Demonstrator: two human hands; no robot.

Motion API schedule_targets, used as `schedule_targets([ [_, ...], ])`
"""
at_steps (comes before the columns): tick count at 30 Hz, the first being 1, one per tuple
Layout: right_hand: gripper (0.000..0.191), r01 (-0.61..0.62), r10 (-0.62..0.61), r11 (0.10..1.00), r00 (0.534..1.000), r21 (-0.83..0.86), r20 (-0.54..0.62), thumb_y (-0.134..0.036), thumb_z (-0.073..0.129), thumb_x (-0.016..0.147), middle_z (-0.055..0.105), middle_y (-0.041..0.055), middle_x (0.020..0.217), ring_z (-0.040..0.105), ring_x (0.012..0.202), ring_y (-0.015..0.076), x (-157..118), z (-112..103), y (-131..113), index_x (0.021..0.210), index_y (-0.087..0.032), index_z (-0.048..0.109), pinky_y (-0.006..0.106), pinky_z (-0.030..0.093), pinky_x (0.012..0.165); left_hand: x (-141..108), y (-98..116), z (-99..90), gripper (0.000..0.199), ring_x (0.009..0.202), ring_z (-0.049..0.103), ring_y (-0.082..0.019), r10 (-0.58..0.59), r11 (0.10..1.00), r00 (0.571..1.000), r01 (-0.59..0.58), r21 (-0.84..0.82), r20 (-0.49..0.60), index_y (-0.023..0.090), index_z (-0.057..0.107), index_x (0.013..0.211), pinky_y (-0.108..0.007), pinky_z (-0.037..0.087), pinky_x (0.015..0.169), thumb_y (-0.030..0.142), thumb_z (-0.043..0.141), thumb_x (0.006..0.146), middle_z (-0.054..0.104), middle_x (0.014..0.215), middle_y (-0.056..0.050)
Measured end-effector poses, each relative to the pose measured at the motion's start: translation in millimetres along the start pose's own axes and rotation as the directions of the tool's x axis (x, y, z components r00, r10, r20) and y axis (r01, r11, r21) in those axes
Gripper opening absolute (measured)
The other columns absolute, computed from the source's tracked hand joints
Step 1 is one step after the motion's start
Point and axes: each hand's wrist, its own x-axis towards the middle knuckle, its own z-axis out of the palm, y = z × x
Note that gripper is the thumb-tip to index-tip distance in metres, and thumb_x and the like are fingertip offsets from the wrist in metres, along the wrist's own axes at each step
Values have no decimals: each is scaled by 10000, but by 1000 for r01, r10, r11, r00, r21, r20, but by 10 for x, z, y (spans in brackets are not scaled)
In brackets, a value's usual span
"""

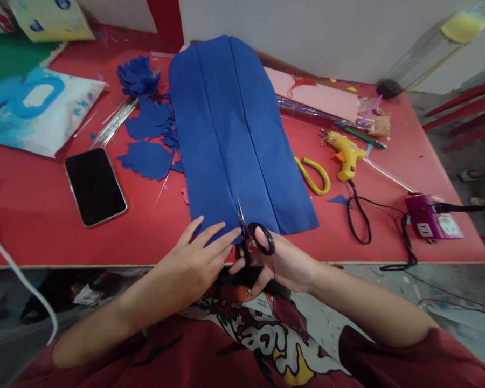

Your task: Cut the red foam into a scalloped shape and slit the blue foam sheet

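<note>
A large blue sheet (226, 118) with lengthwise creases and a rounded far end lies across the red table, its near end by the front edge. My left hand (200, 261) rests on the sheet's near left corner, fingers spread. Black-handled scissors (262, 240) are held in my right hand (281, 261), with a finger through one loop. Their blades are parted at the near edge of the sheet, close to my left fingertips. Blue cut pieces (147, 159) and a gathered blue bunch (137, 76) lie left of the sheet.
Left are a phone (96, 186), silvery wires (115, 124) and a white-blue packet (48, 108). Right are yellow loop handles (318, 178), a yellow glue gun (346, 156), its black cord and a purple power socket (434, 217). The table's front edge (105, 265) runs beneath my forearms.
</note>
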Motion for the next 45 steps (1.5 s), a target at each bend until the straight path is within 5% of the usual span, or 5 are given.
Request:
schedule_targets([
  [13,481,21,-27,997,997,-73,-74,-532,669,679,523,-63,650,646,511,135,-19,-81,18,815,-204,345,215,520,398,-47,3,57,326,1258,402,-267,-42,999,999,42,-11,19,134,582,1159,-512,254,1063,197,433,877,439,1405,-68],
  [27,489,40,-37,998,997,38,-69,-522,671,679,504,-37,726,676,671,177,-44,8,59,869,-215,342,221,547,398,-51,0,35,316,1247,411,-273,-25,1000,1000,25,10,-11,131,608,1126,-511,257,1052,221,420,889,425,1411,-88],
  [45,468,96,-89,994,990,59,-105,-487,678,690,553,-39,691,677,582,157,37,24,51,867,-208,346,206,538,388,-55,18,26,316,1239,423,-275,-5,1000,1000,6,14,-27,130,604,1131,-515,248,1048,222,427,885,444,1397,-98],
])
